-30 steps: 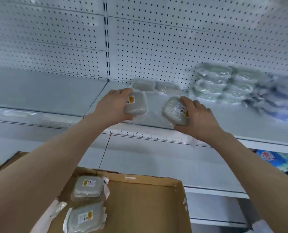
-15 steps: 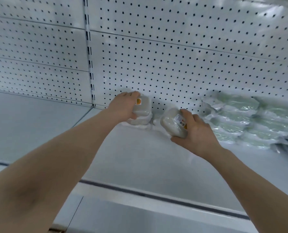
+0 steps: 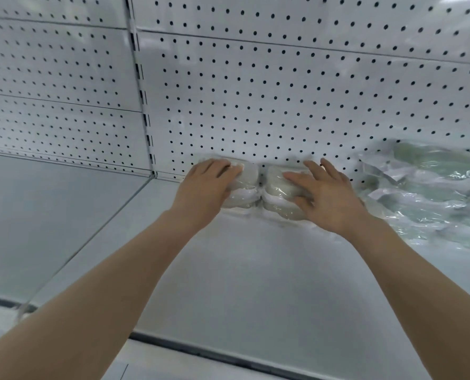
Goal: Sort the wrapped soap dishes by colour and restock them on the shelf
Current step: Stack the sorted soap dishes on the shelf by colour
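Head view: two pale grey, plastic-wrapped soap dishes top side-by-side stacks at the back of the white metal shelf [image 3: 255, 270], touching the white perforated back panel [image 3: 255, 91]. The left hand [image 3: 203, 187] lies on the left soap dish [image 3: 246, 178] and the right hand [image 3: 330, 198] on the right soap dish [image 3: 279, 185], fingers flat and pressing rather than curled round. Placement looks nearly done. Next, both hands should lift off gently without shifting the slippery stacks. Pale green wrapped dishes [image 3: 426, 187] sit nearby.
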The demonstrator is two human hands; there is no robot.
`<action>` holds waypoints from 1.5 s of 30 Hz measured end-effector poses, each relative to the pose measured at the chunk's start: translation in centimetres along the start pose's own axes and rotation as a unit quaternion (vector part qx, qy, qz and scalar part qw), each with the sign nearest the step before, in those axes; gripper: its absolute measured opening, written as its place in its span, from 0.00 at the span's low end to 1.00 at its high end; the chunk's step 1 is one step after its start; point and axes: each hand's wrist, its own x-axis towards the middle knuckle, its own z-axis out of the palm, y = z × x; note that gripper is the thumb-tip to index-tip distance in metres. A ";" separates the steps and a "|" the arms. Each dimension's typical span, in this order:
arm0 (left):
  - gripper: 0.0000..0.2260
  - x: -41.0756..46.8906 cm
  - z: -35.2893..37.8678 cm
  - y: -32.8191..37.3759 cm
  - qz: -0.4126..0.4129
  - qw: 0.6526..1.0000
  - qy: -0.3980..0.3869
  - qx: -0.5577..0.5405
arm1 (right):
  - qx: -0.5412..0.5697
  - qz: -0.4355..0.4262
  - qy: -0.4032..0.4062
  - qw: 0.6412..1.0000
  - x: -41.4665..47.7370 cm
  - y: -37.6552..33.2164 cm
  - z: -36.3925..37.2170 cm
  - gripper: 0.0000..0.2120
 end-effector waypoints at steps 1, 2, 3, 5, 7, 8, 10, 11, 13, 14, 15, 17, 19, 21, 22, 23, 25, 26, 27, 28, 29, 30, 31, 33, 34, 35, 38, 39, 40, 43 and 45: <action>0.26 -0.2 0.2 -0.1 0.001 1.000 -0.005 0.006 | 0.001 0.014 0.013 1.000 -0.2 -0.1 0.5 0.24; 0.27 -0.3 0.3 -0.1 0.001 1.000 -0.012 0.013 | 0.011 0.010 0.043 0.999 -0.4 -0.2 1.0 0.23; 0.28 -0.4 0.3 -0.1 0.001 1.000 -0.015 0.018 | 0.014 -0.005 0.078 0.997 -0.6 -0.4 1.5 0.22; 0.28 -0.4 0.4 0.0 0.001 1.000 -0.015 0.024 | -0.001 -0.020 0.126 0.992 -0.7 -0.8 2.4 0.18; 0.29 -0.4 0.2 0.3 -0.005 1.000 -0.017 0.021 | -0.022 -0.009 0.128 0.991 -0.7 -1.5 2.8 0.21; 0.28 -0.3 0.2 0.4 -0.009 1.000 -0.019 0.020 | -0.037 -0.002 0.125 0.991 -0.7 -1.9 3.0 0.22; 0.28 -0.3 -0.1 0.7 -0.011 0.999 -0.023 0.023 | -0.072 0.005 0.125 0.990 -0.9 -2.3 3.3 0.23; 0.28 -0.3 -0.2 0.8 -0.010 0.999 -0.023 0.025 | -0.085 0.007 0.122 0.989 -0.9 -2.3 3.4 0.23; 0.28 -0.4 -0.6 1.1 -0.010 0.999 -0.027 0.028 | -0.108 0.010 0.114 0.988 -0.9 -2.5 3.1 0.23; 0.28 -0.5 -0.9 1.2 -0.011 0.999 -0.029 0.027 | -0.115 0.014 0.109 0.987 -0.9 -2.6 2.7 0.23; 0.27 -0.6 -1.2 1.4 -0.011 0.999 -0.030 0.026 | -0.119 0.016 0.104 0.987 -0.9 -2.8 2.4 0.23; 0.26 -0.9 -2.2 1.9 -0.004 0.999 -0.024 0.027 | -0.121 0.015 0.098 0.988 -1.3 -3.3 1.6 0.24; 0.25 -1.6 -3.6 2.4 0.013 1.000 -0.007 0.028 | -0.120 0.002 0.103 0.987 -2.0 -3.9 0.6 0.24; 0.23 -2.6 -5.3 2.9 0.033 0.999 0.020 0.026 | -0.116 -0.015 0.113 0.987 -3.0 -4.7 -0.6 0.24; 0.21 -3.2 -6.2 3.1 0.042 0.998 0.031 0.026 | -0.116 -0.024 0.116 0.986 -3.7 -5.2 -1.1 0.24; 0.20 -3.9 -7.0 3.4 0.051 0.998 0.039 0.027 | -0.116 -0.033 0.120 0.985 -4.3 -5.7 -1.5 0.24; 0.19 -5.5 -8.8 3.8 0.063 0.997 0.043 0.030 | -0.118 -0.054 0.123 0.984 -6.0 -6.8 -2.3 0.23; 0.18 -6.5 -9.7 4.0 0.068 0.996 0.043 0.032 | -0.119 -0.063 0.126 0.983 -6.9 -7.6 -2.6 0.23; 0.18 -7.5 -10.6 4.1 0.072 0.996 0.043 0.031 | -0.120 -0.071 0.132 0.981 -7.9 -8.4 -2.9 0.23; 0.17 -8.7 -11.5 4.3 0.076 0.996 0.043 0.029 | -0.119 -0.079 0.135 0.981 -9.0 -9.3 -3.3 0.23; 0.17 -9.9 -12.4 4.5 0.080 0.995 0.043 0.028 | -0.119 -0.086 0.137 0.980 -10.1 -10.2 -3.6 0.23; 0.17 -11.2 -13.3 4.5 0.081 0.995 0.044 0.028 | -0.121 -0.091 0.136 0.979 -11.2 -11.2 -3.8 0.24; 0.17 -12.7 -14.3 4.5 0.082 0.995 0.045 0.028 | -0.123 -0.099 0.140 0.978 -12.4 -12.2 -4.0 0.24; 0.17 -15.9 -16.3 4.2 0.078 0.996 0.038 0.022 | -0.120 -0.113 0.152 0.975 -15.1 -14.3 -4.1 0.23; 0.16 -17.6 -17.4 3.9 0.073 0.997 0.033 0.016 | -0.111 -0.120 0.158 0.974 -16.6 -15.6 -4.0 0.23; 0.16 -19.6 -18.5 3.6 0.065 0.997 0.027 0.010 | -0.100 -0.128 0.161 0.974 -18.2 -17.1 -3.6 0.22; 0.17 -26.5 -21.3 2.6 0.026 1.000 0.000 -0.007 | -0.071 -0.147 0.141 0.976 -23.4 -21.7 -1.7 0.21; 0.17 -29.0 -22.0 2.2 0.013 1.000 -0.012 -0.010 | -0.062 -0.148 0.126 0.979 -25.1 -23.2 -0.8 0.21; 0.17 -31.7 -22.5 1.7 -0.004 1.000 -0.028 -0.013 | -0.052 -0.146 0.107 0.982 -26.8 -24.8 0.2 0.22; 0.18 -40.3 -22.9 0.1 -0.071 0.993 -0.090 -0.015 | -0.015 -0.151 0.038 0.988 -31.7 -29.2 4.2 0.21; 0.16 -46.0 -22.6 -0.7 -0.123 0.983 -0.132 -0.025 | 0.007 -0.158 -0.020 0.987 -34.6 -31.6 7.3 0.22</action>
